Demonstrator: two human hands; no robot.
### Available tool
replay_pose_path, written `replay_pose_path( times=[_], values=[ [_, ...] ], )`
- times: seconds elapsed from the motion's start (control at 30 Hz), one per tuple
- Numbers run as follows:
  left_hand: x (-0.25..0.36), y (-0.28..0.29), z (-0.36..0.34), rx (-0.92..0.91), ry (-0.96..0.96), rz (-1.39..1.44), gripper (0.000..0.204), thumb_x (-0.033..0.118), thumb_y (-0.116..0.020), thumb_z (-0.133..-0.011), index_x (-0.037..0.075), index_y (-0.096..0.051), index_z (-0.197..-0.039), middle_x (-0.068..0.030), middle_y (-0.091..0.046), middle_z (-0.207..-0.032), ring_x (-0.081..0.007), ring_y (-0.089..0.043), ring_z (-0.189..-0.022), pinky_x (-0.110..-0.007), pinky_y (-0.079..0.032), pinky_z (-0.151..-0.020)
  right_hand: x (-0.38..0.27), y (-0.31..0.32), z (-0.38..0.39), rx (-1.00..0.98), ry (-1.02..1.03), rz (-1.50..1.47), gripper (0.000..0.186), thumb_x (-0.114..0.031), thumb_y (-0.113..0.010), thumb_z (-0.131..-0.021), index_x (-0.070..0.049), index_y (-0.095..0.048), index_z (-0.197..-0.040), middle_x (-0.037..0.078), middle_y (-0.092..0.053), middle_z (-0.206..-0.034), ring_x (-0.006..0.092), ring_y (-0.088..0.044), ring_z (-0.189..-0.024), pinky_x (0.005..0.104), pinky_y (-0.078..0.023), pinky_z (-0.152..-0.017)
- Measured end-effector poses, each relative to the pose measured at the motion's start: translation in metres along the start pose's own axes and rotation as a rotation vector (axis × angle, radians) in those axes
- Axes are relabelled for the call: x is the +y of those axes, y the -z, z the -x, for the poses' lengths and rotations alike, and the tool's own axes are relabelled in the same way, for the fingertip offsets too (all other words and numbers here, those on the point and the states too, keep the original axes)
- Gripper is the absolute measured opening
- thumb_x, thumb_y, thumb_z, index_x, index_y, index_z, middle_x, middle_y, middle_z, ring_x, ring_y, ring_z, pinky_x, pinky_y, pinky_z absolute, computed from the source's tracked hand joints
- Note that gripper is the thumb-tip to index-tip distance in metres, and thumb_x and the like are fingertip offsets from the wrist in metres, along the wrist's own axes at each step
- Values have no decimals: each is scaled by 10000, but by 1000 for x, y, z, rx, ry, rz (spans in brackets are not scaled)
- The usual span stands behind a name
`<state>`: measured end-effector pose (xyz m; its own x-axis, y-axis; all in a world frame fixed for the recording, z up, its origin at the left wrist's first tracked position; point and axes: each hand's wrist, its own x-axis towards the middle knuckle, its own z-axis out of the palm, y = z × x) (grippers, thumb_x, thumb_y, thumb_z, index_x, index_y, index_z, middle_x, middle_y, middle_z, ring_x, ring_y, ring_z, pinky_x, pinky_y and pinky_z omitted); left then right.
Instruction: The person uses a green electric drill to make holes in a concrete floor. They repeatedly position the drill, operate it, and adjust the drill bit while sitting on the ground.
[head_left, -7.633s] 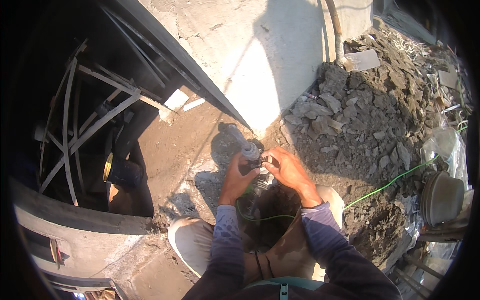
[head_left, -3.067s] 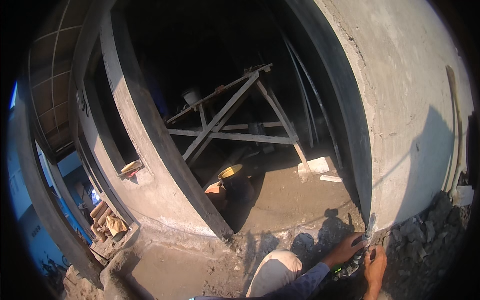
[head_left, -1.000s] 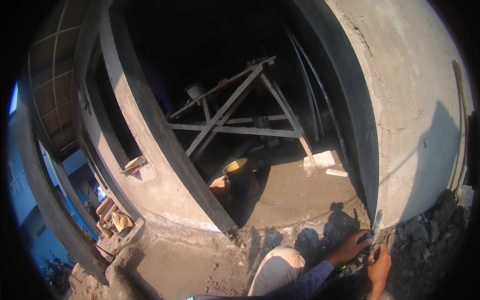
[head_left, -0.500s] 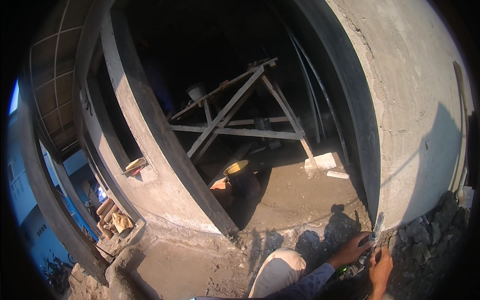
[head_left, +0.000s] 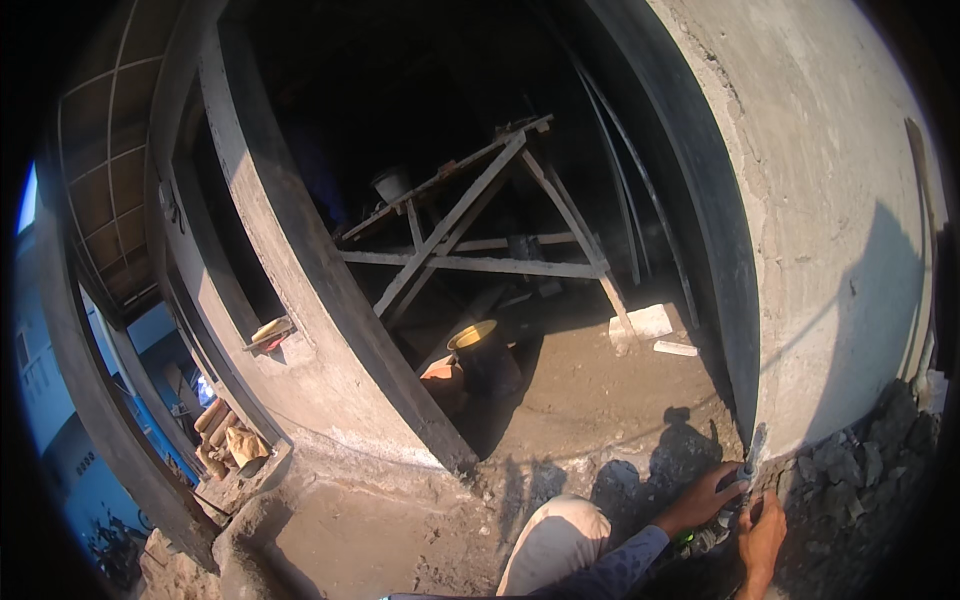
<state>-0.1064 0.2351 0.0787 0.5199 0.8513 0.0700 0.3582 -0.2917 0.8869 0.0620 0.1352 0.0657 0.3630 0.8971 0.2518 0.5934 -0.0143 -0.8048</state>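
Observation:
At the lower right of the head view, my left hand (head_left: 705,497) and my right hand (head_left: 762,540) are closed on a grey, dust-covered tool (head_left: 756,452). The tool stands near the foot of the wall corner, its lower part partly hidden by my hands and shadow, with bits of black and green below. My left fingers reach round its upper part; my right fingers are bent just below them. My pale-clad knee (head_left: 550,540) is left of my hands.
A plastered wall (head_left: 830,150) rises at right, with grey rubble (head_left: 860,465) along its foot. The dark doorway holds a wooden trestle (head_left: 510,262), a black-and-yellow bucket (head_left: 485,360) and a white block (head_left: 642,323). A concrete post (head_left: 117,420) and stacked sacks (head_left: 215,430) stand at left.
Since the oldest frame, my view has swung up and left to the doorway, leaving my hands low at the right. In the last second they have barely moved.

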Motion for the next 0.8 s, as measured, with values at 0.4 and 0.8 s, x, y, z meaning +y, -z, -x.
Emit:
replay_pose_path(
  times=[0.4, 0.8],
  values=[
    [2, 1, 1, -2, 34, 1, 757, 533, -617, -1115, -25, -494, -1611, -253, -546, -1624, -350, -533, -1496, -433, -407, -1235, 3, 0, -3, -95, -50, 26, 258, 29, -750, -864, -14, -629, -1088, 234, -691, -1020, 487, -659, -1026, 550, -508, -902],
    [2, 2, -1, -24, 37, -27, 759, 529, -616, -1119, -31, -483, -1614, -254, -555, -1611, -347, -532, -1499, -440, -398, -1243, 9, -4, 1, 21, 60, 78, 207, 37, -712, -841, -10, -630, -1025, 244, -687, -923, 496, -671, -904, 552, -525, -804]
  ],
)
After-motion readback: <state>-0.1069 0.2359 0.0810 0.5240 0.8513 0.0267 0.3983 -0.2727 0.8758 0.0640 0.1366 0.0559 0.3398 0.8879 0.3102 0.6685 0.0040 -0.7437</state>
